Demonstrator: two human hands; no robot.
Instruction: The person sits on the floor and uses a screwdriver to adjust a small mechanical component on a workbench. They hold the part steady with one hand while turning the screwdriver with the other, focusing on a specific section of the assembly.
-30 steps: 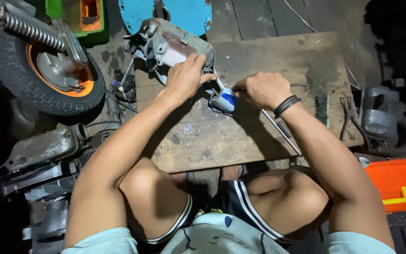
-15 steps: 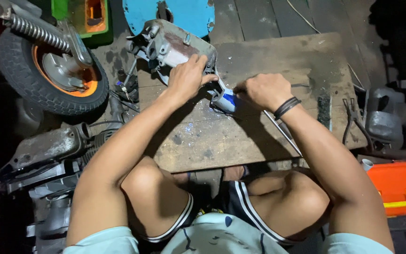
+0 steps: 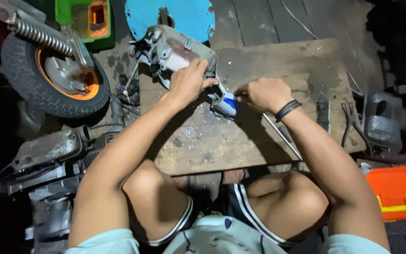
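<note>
Blue part (image 3: pixel 225 104) lies on the wooden board (image 3: pixel 259 141), beside the grey casing (image 3: pixel 175 51). Left hand (image 3: pixel 187 83) closes over casing and part, steadying them. Right hand (image 3: pixel 261 94) is fisted around a thin tool whose tip meets the part.

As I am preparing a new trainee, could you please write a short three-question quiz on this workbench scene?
1. True or false: the left hand rests on the grey metal engine part.
2. Which lies nearest the right hand? A) orange toolbox B) small blue-and-white piece C) tyre
3. Fill in: the wheel at upper left has an ____ rim.

Key: 1 true; 2 B, the small blue-and-white piece, between both hands on the wooden board; 3 orange.
</note>
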